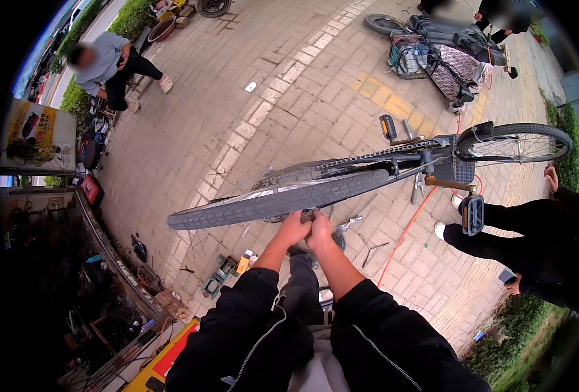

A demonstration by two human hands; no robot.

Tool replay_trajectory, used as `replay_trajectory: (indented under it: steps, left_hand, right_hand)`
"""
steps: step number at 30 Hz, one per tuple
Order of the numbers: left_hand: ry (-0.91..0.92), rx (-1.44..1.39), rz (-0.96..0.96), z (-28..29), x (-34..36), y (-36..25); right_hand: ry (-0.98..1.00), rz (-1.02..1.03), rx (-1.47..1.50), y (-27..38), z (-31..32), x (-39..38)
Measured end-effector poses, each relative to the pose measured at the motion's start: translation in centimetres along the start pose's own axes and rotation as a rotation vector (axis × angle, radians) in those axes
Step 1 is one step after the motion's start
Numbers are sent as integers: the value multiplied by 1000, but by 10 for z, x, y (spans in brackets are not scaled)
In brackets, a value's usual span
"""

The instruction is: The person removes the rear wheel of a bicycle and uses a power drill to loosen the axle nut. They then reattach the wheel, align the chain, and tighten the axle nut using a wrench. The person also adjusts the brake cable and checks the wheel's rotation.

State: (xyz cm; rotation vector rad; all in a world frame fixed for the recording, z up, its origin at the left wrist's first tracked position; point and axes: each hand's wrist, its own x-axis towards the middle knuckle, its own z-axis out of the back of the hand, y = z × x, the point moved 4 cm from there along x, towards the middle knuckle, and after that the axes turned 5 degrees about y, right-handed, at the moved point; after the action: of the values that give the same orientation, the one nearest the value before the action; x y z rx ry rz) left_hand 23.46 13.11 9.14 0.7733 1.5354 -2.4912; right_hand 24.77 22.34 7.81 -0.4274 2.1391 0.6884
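A bicycle (426,159) is turned upside down in front of me, its wheels and pedals uppermost. The grey tyre (283,197) of its nearer wheel stretches across the middle, and the chain (341,161) runs along the wheel's far side. Just below this tyre, my left hand (293,230) and my right hand (319,232) come together, fingers closed. Between the fingertips shows a small dark piece (308,215), too small to name; I cannot tell if it is part of the wheel. An orange-edged pedal (473,215) sticks up at the right.
An open green tool case (220,277) and a three-armed wrench (372,248) lie on the paving. An orange hose (407,228) crosses the ground. A person stands at the right; another sits at the upper left. A loaded scooter (436,55) lies at the back.
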Motion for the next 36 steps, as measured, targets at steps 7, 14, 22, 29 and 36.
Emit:
replay_trajectory:
  steps: [7, 14, 22, 29, 36]
  left_hand:
    - [54, 50, 65, 2, 1, 17]
    - [33, -22, 71, 3, -12, 8]
    - [30, -32, 67, 6, -11, 6]
    - [34, -8, 82, 3, -11, 17]
    - [39, -49, 132, 11, -23, 13]
  right_hand:
    - [-122, -45, -54, 0, -17, -16]
    - [-113, -116, -75, -19, 7, 2]
    - [-99, -94, -92, -17, 1, 1]
    - [-97, -61, -108, -31, 14, 14]
    - [-79, -80, -109, -32, 4, 4]
